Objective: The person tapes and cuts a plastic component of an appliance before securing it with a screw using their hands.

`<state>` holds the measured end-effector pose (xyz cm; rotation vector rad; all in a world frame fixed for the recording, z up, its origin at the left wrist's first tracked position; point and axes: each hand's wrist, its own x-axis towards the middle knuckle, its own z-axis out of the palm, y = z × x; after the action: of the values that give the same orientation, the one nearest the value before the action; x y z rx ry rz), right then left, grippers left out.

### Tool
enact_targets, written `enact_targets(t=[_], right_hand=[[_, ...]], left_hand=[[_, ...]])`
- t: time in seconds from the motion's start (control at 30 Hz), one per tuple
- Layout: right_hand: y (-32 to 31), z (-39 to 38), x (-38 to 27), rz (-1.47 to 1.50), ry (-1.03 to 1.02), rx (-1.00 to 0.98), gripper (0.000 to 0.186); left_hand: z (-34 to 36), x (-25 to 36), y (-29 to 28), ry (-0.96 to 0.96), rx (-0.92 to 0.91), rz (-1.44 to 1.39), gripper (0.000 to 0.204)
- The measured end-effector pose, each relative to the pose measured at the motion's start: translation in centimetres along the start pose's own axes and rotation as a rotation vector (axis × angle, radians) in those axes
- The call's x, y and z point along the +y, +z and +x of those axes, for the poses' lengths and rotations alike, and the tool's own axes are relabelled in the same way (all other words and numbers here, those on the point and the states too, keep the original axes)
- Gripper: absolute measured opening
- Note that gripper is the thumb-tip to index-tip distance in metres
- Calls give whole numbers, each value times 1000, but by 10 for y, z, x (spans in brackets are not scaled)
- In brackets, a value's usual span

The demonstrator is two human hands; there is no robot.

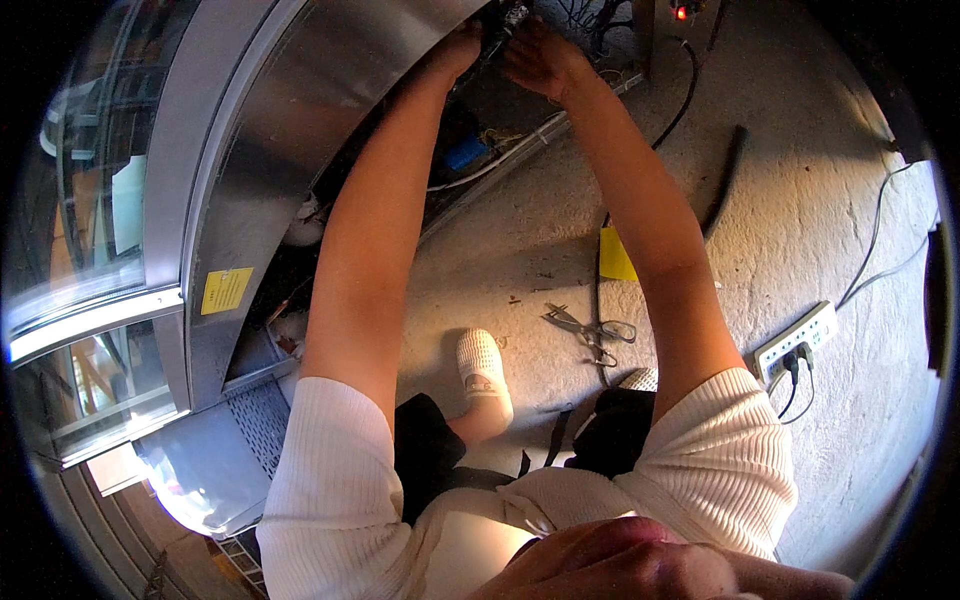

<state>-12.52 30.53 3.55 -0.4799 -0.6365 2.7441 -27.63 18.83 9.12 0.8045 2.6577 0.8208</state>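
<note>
Both my arms reach into the dark lower bay of a metal cabinet [300,110] with glass panels. My left hand [458,50] is at the bay's far end, its fingers mostly hidden in shadow beside dark parts. Just right of it, my right hand [545,62] has its fingers bent around something dark that I cannot make out. A small shiny silver part [515,14] shows between the hands at the picture's top edge. Thin dark wires [600,22] lie tangled beyond my right hand. Nearer me in the bay are a blue part [465,153] and a pale cord [500,160].
Scissors [575,325] lie on the concrete floor [480,265] near my shoe [482,362]. A white power strip [797,345] with black plugs is at right. A black hose [728,180], a yellow tag [616,254] and a small red light [682,13] are beyond my right arm.
</note>
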Motion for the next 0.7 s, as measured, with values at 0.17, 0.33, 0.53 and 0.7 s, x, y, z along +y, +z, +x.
enact_targets(t=[0.17, 0.33, 0.53, 0.7], right_hand=[[17, -28, -15, -168, -3, 85, 47], [26, -21, -29, -98, 140, 78, 46], [24, -5, -18, -33, 148, 176, 34], [-2, 53, 3, 32, -2, -2, 27]], left_hand=[[-5, 22, 6, 74, -39, -27, 59], [-12, 42, -3, 47, -189, -219, 62], [-28, 31, -12, 27, -214, -147, 59], [-10, 20, -10, 135, -243, -229, 49]])
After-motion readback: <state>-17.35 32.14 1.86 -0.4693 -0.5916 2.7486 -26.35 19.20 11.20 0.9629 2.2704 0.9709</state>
